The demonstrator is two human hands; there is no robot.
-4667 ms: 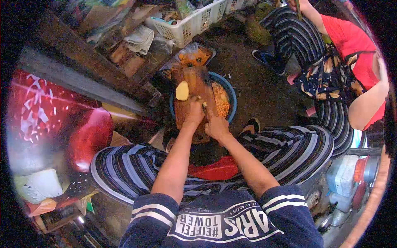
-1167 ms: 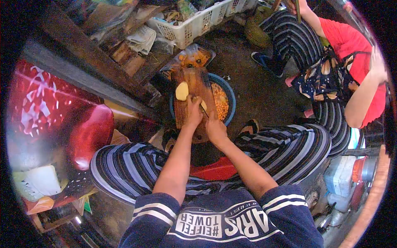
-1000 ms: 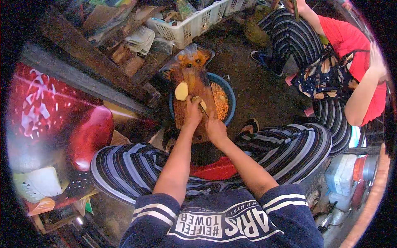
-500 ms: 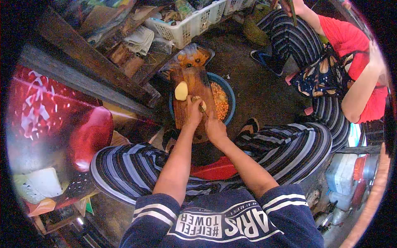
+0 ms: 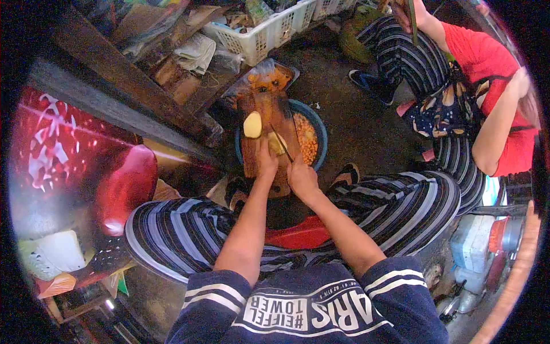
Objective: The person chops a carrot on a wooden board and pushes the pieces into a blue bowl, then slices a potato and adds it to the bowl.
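Observation:
A wooden cutting board [image 5: 260,109] lies across a blue basin [image 5: 324,140], which holds small diced orange pieces [image 5: 306,133]. My right hand [image 5: 301,179] grips a knife [image 5: 282,142], its blade pointing away from me over the board. Beside the blade is a pale yellow piece of potato [image 5: 276,144]. The fingers of my left hand [image 5: 267,162] steady that piece from its left side; their tips are partly hard to see. Farther left on the board rests a larger peeled potato piece [image 5: 252,125], cut face up.
Beyond the board sits a tray of orange food [image 5: 268,79] with plastic over it. A white plastic basket [image 5: 258,43] stands behind. At the right, another person in a red shirt [image 5: 484,51] holds a long object. Wooden beams [image 5: 132,80] and a red shiny object [image 5: 127,186] are at the left.
My left fingers have moved off the top of the potato piece to its left side. The knife blade now shows along the piece, and my right hand has shifted slightly.

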